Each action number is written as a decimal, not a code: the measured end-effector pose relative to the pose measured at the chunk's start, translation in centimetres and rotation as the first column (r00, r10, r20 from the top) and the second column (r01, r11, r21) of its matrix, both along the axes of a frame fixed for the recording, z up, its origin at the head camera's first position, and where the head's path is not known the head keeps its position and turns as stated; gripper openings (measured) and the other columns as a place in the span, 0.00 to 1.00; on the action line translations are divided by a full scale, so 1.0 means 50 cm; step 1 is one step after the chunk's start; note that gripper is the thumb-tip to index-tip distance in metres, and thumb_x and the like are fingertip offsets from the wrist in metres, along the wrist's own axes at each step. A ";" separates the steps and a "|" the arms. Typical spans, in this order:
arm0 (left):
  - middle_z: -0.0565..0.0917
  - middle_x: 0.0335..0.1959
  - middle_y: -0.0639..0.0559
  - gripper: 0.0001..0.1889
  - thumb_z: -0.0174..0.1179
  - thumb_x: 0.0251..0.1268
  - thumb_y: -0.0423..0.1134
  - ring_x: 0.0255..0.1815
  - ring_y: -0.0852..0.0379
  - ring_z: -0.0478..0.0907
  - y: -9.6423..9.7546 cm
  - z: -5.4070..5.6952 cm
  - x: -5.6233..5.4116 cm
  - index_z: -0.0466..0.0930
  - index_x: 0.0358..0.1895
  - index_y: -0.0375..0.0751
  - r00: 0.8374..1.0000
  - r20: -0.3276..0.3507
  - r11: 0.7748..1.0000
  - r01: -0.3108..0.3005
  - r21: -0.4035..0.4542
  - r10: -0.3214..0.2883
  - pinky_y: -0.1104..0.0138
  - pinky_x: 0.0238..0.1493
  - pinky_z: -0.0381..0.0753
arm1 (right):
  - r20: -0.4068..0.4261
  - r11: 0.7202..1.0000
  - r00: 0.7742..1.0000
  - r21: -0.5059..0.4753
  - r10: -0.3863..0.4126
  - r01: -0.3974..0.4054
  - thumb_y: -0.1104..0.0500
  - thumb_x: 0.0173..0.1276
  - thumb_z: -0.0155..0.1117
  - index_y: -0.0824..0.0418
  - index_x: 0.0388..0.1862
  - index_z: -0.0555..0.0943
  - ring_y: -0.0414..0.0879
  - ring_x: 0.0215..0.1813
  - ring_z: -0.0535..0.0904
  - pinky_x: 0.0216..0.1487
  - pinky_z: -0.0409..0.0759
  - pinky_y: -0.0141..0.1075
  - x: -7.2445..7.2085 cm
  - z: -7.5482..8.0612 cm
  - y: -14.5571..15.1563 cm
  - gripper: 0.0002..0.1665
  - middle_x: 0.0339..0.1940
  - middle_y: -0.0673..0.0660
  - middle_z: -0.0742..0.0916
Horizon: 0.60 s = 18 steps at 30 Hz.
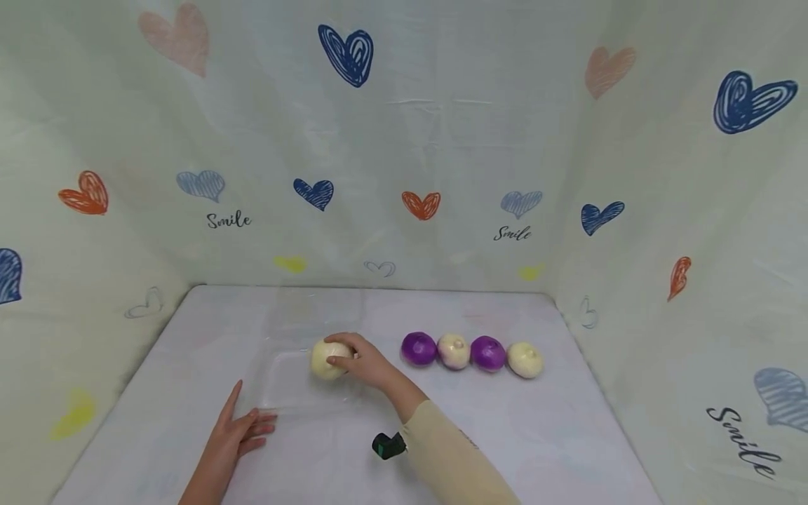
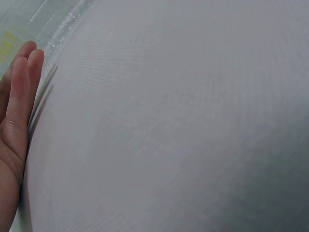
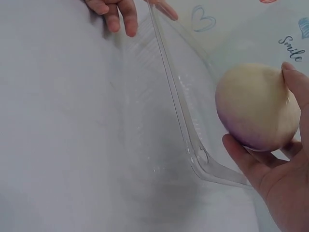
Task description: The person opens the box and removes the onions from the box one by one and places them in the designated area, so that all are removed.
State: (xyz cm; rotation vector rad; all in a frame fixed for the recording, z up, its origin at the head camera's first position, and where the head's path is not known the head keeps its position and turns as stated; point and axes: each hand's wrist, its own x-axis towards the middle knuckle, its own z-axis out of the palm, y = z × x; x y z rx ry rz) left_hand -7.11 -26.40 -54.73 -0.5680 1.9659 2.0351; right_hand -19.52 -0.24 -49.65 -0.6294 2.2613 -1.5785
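My right hand (image 1: 362,358) grips a turnip (image 3: 256,106), cream on one side and purple on the other, between thumb and fingers. In the head view this turnip is over the right part of a clear plastic container (image 1: 268,382); the right wrist view shows it above the container's rim (image 3: 181,108). My left hand (image 1: 236,428) is at the container's near left corner, fingers extended and thumb spread along its left side. Straight fingers (image 2: 18,92) also show at the left edge of the left wrist view.
Several more turnips stand in a row at right: a purple one (image 1: 419,348), a cream one (image 1: 453,351), another purple one (image 1: 488,353) and another cream one (image 1: 525,360). A clear lid (image 1: 312,312) lies behind the container. Heart-printed curtains (image 1: 379,140) surround the white table (image 1: 536,435).
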 end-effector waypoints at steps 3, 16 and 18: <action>0.84 0.51 0.46 0.44 0.50 0.76 0.52 0.46 0.57 0.83 -0.001 0.001 -0.001 0.23 0.77 0.64 1.000 0.000 1.000 0.007 -0.009 -0.007 0.65 0.45 0.81 | -0.003 1.000 1.000 0.016 -0.023 0.023 0.55 0.67 0.68 0.52 0.61 0.79 0.40 0.49 0.73 0.44 0.78 0.31 -0.002 0.004 0.012 0.23 0.60 0.51 0.78; 0.84 0.51 0.47 0.45 0.50 0.75 0.54 0.47 0.57 0.83 -0.005 -0.005 0.000 0.22 0.76 0.65 0.999 -0.044 0.999 0.031 0.021 -0.030 0.65 0.45 0.81 | 0.039 0.987 0.989 -0.056 -0.145 0.147 0.61 0.56 0.77 0.48 0.63 0.74 0.49 0.55 0.75 0.50 0.77 0.41 0.000 -0.004 0.070 0.36 0.62 0.54 0.77; 0.84 0.51 0.47 0.45 0.50 0.75 0.54 0.47 0.57 0.83 -0.004 -0.005 0.000 0.22 0.76 0.64 0.998 -0.050 0.999 0.035 0.015 -0.034 0.65 0.45 0.82 | 0.039 0.981 0.982 -0.058 -0.183 0.185 0.62 0.54 0.79 0.47 0.64 0.73 0.50 0.58 0.74 0.54 0.76 0.43 0.001 -0.008 0.077 0.39 0.63 0.54 0.76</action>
